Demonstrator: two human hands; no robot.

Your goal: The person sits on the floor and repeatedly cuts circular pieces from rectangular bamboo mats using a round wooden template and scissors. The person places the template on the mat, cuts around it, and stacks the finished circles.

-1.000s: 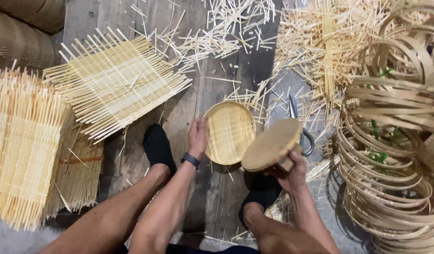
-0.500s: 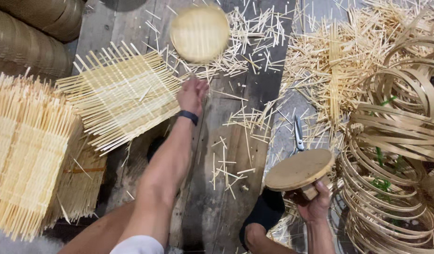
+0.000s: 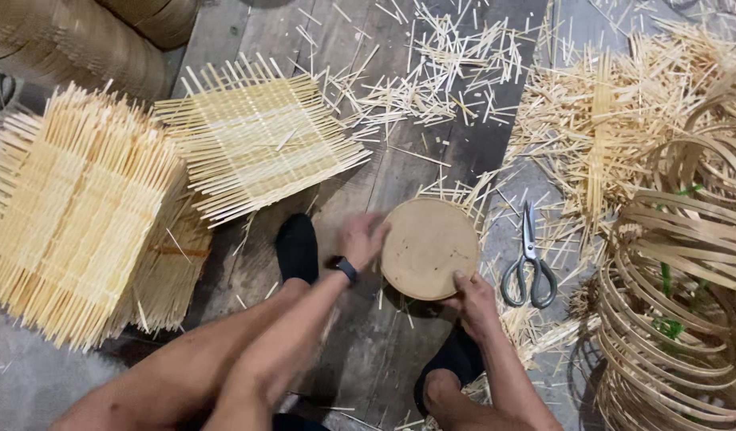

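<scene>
Far left: a tall stack of woven bamboo mats (image 3: 69, 211), square, with loose slat ends bristling from every edge, resting on the plank floor (image 3: 248, 32). Behind it at the upper left corner, rolled tan bundles (image 3: 81, 44) lie on their sides. Just right of the stack, a single woven mat (image 3: 256, 144) lies flat and skewed, one corner overlapping the stack's edge.

Centre, top: a scatter of short cut bamboo splinters (image 3: 432, 72) across the dark planks.

Centre, bottom: the person sits with both legs forward, feet in dark footwear on either side of the work. Left hand (image 3: 362, 238), a dark band at the wrist, is blurred by motion; it sits at the left rim of a round tan disc (image 3: 429, 247), fingers curled toward it, but whether it actually grips I cannot tell. The disc is held flat-face up, just above the floor between the feet, with trimmed splinters poking out from behind its upper edge. Right hand (image 3: 473, 303) pinches the disc at its lower right rim, thumb on top of the face, fingers underneath.

Right of the disc: grey-handled scissors (image 3: 529, 267) lie closed on the floor, blades pointing away from the person, near the right hand but not touching it.

Far right: a dense heap of long bamboo strips (image 3: 615, 120) above, and below it a pile of coiled bamboo hoops (image 3: 687, 303) stacked loosely, with a bit of green showing among them.
</scene>
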